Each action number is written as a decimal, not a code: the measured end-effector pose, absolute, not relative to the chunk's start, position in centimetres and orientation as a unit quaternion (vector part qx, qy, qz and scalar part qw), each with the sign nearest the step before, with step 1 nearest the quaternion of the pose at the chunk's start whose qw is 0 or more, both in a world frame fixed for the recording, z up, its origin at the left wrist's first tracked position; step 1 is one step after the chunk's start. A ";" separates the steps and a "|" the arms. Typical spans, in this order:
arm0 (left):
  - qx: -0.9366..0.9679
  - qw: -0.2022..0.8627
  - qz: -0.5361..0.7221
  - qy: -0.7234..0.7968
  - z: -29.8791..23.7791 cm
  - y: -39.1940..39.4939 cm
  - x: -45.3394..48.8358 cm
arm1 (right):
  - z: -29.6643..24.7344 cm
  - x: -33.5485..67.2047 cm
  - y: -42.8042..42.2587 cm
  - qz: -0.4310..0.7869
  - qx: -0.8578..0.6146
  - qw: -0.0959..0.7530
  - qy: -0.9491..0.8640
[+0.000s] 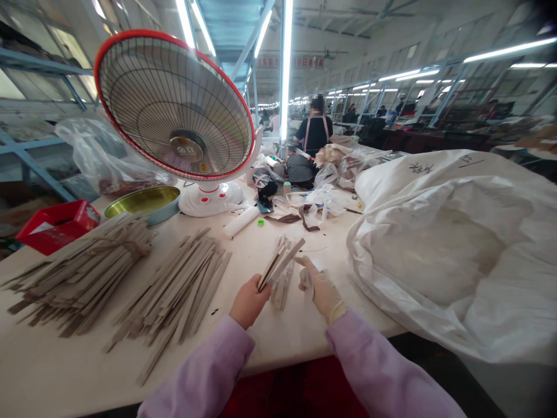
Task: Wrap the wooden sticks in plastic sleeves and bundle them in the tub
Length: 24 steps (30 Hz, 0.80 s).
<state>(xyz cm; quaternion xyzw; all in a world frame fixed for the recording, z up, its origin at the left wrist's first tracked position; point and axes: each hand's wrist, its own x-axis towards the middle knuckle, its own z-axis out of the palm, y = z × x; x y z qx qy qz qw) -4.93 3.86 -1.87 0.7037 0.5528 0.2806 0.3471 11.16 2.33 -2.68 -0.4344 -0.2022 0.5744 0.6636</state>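
My left hand (249, 302) is bare and closed round a small stack of flat grey-brown strips (278, 262), held tilted up and to the right above the white table (52, 354). My right hand (321, 288) wears a pale glove; its fingers are stretched toward the top end of that stack and touch it. A few more short strips (282, 290) lie on the table just under both hands. Both sleeves are lilac.
Two big heaps of long strips (174, 296) (78, 273) lie to the left. Behind them stand a red-rimmed dish heater (174, 104), a brass-coloured tin (143, 202) and a red box (56, 225). A huge white sack (456, 249) fills the right. A person in black stands far back (314, 130).
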 end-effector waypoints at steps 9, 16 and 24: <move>0.695 0.317 0.300 0.571 -2.5 6.4 -3.9 | -2.0 13.8 1.9 0.704 -0.352 0.598 -0.149; 0.581 0.536 0.348 0.504 -1.5 3.3 -2.1 | -2.0 10.0 0.6 0.703 -0.319 0.602 -0.205; 0.573 0.556 0.330 0.503 -1.4 2.1 -2.7 | -0.7 11.1 0.3 0.712 -0.318 0.611 -0.138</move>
